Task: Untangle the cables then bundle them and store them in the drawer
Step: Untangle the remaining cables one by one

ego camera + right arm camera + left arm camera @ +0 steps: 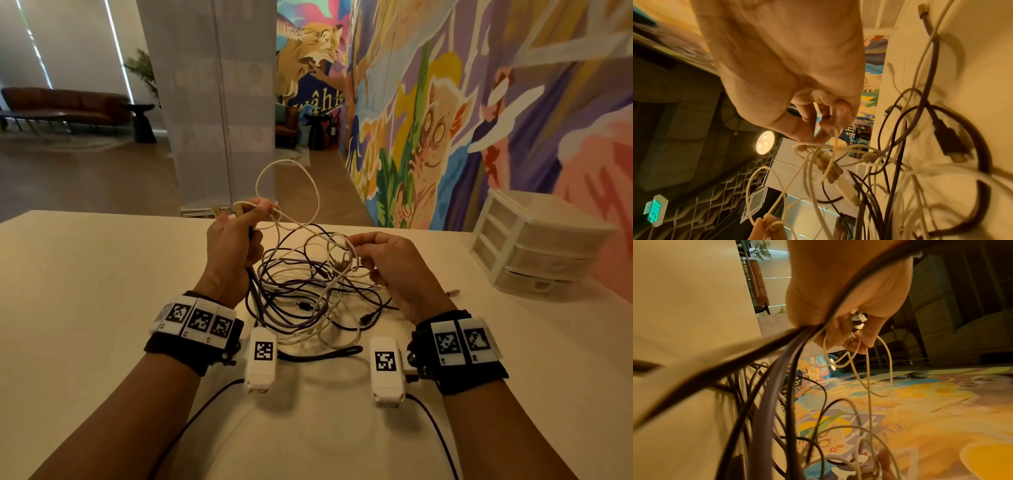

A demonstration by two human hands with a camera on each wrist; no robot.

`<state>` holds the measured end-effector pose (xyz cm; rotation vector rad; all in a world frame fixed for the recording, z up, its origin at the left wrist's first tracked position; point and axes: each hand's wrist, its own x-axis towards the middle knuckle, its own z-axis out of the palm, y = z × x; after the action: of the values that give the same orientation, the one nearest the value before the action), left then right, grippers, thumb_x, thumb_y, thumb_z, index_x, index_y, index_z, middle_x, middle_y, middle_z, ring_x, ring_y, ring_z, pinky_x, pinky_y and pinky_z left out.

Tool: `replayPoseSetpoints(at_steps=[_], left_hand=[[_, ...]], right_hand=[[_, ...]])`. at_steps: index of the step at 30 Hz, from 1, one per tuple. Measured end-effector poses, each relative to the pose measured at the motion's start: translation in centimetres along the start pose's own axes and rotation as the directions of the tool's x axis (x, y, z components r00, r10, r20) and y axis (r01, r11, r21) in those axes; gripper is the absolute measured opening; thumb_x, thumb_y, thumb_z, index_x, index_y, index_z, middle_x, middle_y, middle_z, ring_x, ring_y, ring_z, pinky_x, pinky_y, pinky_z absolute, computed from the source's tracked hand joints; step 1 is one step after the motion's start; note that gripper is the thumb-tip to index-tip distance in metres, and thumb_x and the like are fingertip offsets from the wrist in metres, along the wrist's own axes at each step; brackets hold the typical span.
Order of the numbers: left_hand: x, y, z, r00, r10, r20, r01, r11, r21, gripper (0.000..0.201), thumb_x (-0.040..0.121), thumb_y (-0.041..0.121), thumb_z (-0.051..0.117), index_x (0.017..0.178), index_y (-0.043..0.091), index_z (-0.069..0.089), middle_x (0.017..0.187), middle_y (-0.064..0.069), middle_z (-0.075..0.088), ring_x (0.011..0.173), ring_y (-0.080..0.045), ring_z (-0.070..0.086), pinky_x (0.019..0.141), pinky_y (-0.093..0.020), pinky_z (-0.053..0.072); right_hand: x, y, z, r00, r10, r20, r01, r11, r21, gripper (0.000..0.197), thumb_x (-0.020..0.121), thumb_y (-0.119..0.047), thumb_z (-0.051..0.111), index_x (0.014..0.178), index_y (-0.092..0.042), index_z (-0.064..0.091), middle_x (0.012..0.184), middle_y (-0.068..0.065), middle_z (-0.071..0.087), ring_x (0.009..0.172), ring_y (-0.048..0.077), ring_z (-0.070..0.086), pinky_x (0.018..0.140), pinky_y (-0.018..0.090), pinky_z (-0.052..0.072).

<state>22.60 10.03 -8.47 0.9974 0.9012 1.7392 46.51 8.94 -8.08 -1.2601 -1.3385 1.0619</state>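
White cord [310,186] loops up from our left hand [233,240], which grips it with several dark strands; our right hand [397,267] pinches another white strand over the tangle [308,294] on the bench [85,291]. Pulling hard could tighten the knot. Drawers [534,246] sit far right, all closed. Which strands join stays unclear.
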Motion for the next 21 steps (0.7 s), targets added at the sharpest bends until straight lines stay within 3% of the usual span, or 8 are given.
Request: replayPoseSetpoints(at_steps=[3, 5, 9, 12, 14, 16, 18, 21], left_hand=[[-0.1, 0.0, 0.1, 1.0, -0.004, 0.0, 0.004, 1.0, 0.002, 0.019, 0.104, 0.019, 0.066, 0.091, 0.019, 0.079, 0.081, 0.001, 0.073, 0.051, -0.01, 0.026, 0.045, -0.026, 0.016], [-0.1, 0.0, 0.0, 1.0, 0.001, 0.0, -0.001, 1.0, -0.004, 0.023, 0.104, 0.02, 0.066, 0.086, 0.021, 0.08, 0.083, -0.002, 0.073, 0.05, -0.01, 0.027, 0.044, -0.024, 0.018], [0.2, 0.1, -0.5, 1.0, 0.006, -0.012, -0.006, 1.0, -0.011, 0.018, 0.104, 0.022, 0.067, 0.093, 0.017, 0.081, 0.091, -0.012, 0.067, 0.049, -0.009, 0.027, 0.04, -0.02, 0.022], [0.6, 0.1, -0.8, 1.0, 0.006, -0.025, -0.006, 1.0, -0.017, 0.016, 0.104, 0.022, 0.067, 0.104, 0.01, 0.076, 0.093, -0.011, 0.07, 0.048, -0.008, 0.028, 0.04, -0.02, 0.024], [0.6, 0.1, -0.8, 0.999, 0.003, -0.038, -0.004, 1.0, -0.019, 0.018, 0.104, 0.021, 0.067, 0.112, 0.007, 0.074, 0.096, -0.013, 0.07, 0.048, -0.008, 0.029, 0.04, -0.02, 0.024], [0.6, 0.1, -0.7, 0.999, 0.001, -0.039, -0.002, 1.0, -0.016, 0.017, 0.104, 0.021, 0.066, 0.111, 0.007, 0.074, 0.092, -0.01, 0.071, 0.048, -0.008, 0.029, 0.04, -0.019, 0.024], [0.5, 0.0, -0.7, 0.999, -0.003, -0.035, 0.002, 1.0, -0.016, 0.015, 0.104, 0.021, 0.066, 0.109, 0.009, 0.074, 0.087, -0.006, 0.071, 0.048, -0.008, 0.029, 0.04, -0.019, 0.024], [0.5, 0.0, -0.8, 0.999, 0.001, -0.051, -0.002, 1.0, -0.011, 0.016, 0.104, 0.023, 0.067, 0.108, 0.01, 0.076, 0.088, -0.009, 0.069, 0.048, -0.008, 0.029, 0.04, -0.019, 0.025]], right_hand=[[-0.1, -0.2, -0.2, 0.998, -0.052, -0.04, 0.051, 0.998, -0.035, 0.018, 0.096, -0.007, 0.069, 0.101, -0.017, 0.083, 0.091, -0.013, 0.08, 0.08, -0.004, 0.067, 0.075, 0.018, 0.044], [-0.1, -0.3, -0.3, 0.996, -0.063, -0.056, 0.063, 0.998, 0.007, 0.014, 0.095, -0.01, 0.073, 0.104, -0.017, 0.081, 0.098, -0.008, 0.08, 0.089, 0.003, 0.067, 0.08, 0.022, 0.045], [0.0, -0.6, -0.8, 0.999, -0.011, -0.049, 0.028, 0.932, 0.362, 0.017, 0.095, -0.005, 0.072, 0.11, -0.01, 0.073, 0.076, -0.004, 0.066, 0.064, 0.01, 0.051, 0.063, 0.026, 0.047], [-0.1, -0.9, -1.1, 0.999, 0.016, 0.045, -0.037, 0.857, 0.514, 0.018, 0.098, -0.004, 0.069, 0.115, -0.008, 0.069, 0.077, -0.003, 0.06, 0.054, 0.005, 0.041, 0.044, 0.017, 0.032], [-0.2, -1.0, -1.3, 0.994, 0.041, 0.1, -0.093, 0.798, 0.596, 0.012, 0.099, -0.01, 0.071, 0.111, -0.01, 0.069, 0.081, -0.002, 0.058, 0.054, 0.004, 0.041, 0.042, 0.014, 0.035], [-0.3, -1.1, -1.6, 0.991, 0.048, 0.125, -0.123, 0.697, 0.706, 0.015, 0.096, -0.015, 0.077, 0.108, -0.009, 0.069, 0.085, 0.001, 0.062, 0.061, 0.007, 0.052, 0.057, 0.019, 0.055], [-0.3, -1.1, -2.0, 0.99, 0.011, 0.142, -0.12, 0.599, 0.791, 0.022, 0.095, -0.018, 0.077, 0.113, -0.01, 0.066, 0.092, 0.003, 0.068, 0.071, 0.01, 0.062, 0.079, 0.035, 0.063], [-0.1, -1.0, -2.4, 0.987, -0.047, 0.153, -0.098, 0.574, 0.813, 0.012, 0.102, -0.012, 0.068, 0.113, -0.014, 0.071, 0.105, 0.008, 0.073, 0.074, 0.008, 0.065, 0.075, 0.028, 0.063]])
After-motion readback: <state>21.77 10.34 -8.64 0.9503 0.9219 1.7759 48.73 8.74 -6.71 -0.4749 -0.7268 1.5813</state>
